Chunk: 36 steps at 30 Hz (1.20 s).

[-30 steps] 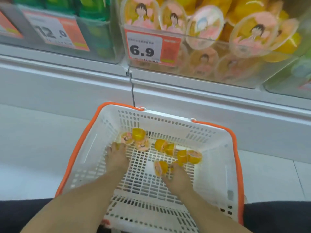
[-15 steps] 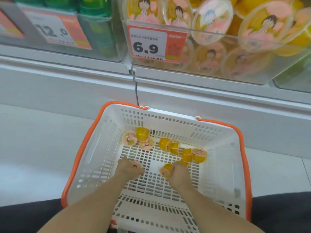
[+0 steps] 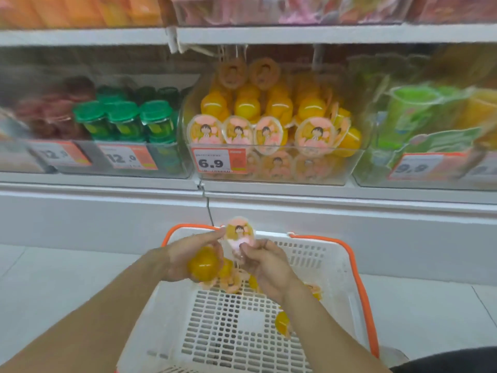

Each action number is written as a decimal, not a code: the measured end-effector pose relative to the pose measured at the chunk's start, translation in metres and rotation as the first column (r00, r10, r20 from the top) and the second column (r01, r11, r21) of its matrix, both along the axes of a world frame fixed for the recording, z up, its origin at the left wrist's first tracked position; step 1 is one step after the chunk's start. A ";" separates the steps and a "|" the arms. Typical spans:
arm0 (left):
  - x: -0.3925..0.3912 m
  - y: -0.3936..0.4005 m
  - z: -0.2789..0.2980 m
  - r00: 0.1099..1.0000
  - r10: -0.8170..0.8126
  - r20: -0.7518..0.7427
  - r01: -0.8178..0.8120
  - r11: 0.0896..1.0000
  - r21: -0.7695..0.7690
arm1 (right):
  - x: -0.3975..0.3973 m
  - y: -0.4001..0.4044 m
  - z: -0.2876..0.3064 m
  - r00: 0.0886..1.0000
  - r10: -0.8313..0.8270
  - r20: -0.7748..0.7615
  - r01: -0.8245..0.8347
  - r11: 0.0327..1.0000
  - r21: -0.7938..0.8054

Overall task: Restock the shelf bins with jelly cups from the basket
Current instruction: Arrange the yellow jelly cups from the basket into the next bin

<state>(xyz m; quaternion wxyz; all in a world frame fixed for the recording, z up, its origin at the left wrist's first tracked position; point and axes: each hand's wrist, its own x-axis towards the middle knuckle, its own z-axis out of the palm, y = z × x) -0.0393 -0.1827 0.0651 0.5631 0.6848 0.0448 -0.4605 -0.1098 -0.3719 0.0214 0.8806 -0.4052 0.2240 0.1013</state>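
Observation:
My left hand [image 3: 185,255] grips a yellow jelly cup [image 3: 203,263] above the white basket with the orange rim [image 3: 360,267]. My right hand [image 3: 265,261] pinches a second jelly cup [image 3: 240,232] by its pink cartoon lid, which faces me. Both hands sit close together over the basket's far side. Several more yellow cups [image 3: 282,323] lie on the basket floor, partly hidden by my hands. The clear shelf bin [image 3: 347,165] with the 6.9 price tag [image 3: 218,160] is piled with the same jelly cups, straight ahead and above.
Green-lidded jars [image 3: 123,121] fill the bin to the left, behind 12.0 tags. Green packs [image 3: 411,117] sit in the bin to the right. An upper shelf edge [image 3: 295,33] overhangs the bins. The basket stands on a white tiled floor [image 3: 53,278].
Both hands have lifted out of the basket, each with a jelly cup, and come together over its far side. The view has tilted up to show the whole shelf.

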 end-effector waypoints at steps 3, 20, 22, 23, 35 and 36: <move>0.005 -0.001 0.055 0.962 -0.137 0.238 0.113 0.987 0.112 | -0.004 0.000 0.044 0.988 0.022 0.150 -0.024 1.000 0.010; -0.005 -0.061 0.144 0.711 0.176 0.681 -0.167 0.983 -0.079 | 0.001 -0.033 0.179 0.813 0.497 0.303 0.403 -0.105 -0.909; -0.002 -0.065 0.144 0.708 0.172 0.685 -0.146 0.985 -0.096 | 0.004 -0.041 0.189 0.798 0.530 0.286 0.399 -0.111 -0.910; -0.001 -0.067 0.145 0.704 0.176 0.688 -0.142 0.984 -0.106 | 0.006 -0.045 0.194 0.793 0.548 0.267 0.385 -0.110 -0.916; 0.007 -0.077 0.150 0.731 0.256 0.632 -0.170 0.966 -0.194 | 0.042 -0.071 0.214 0.783 0.598 0.173 0.502 -0.443 -0.743; 0.008 -0.077 0.149 0.746 0.267 0.610 -0.185 0.963 -0.196 | 0.050 -0.076 0.218 0.807 0.556 0.196 0.494 -0.455 -0.741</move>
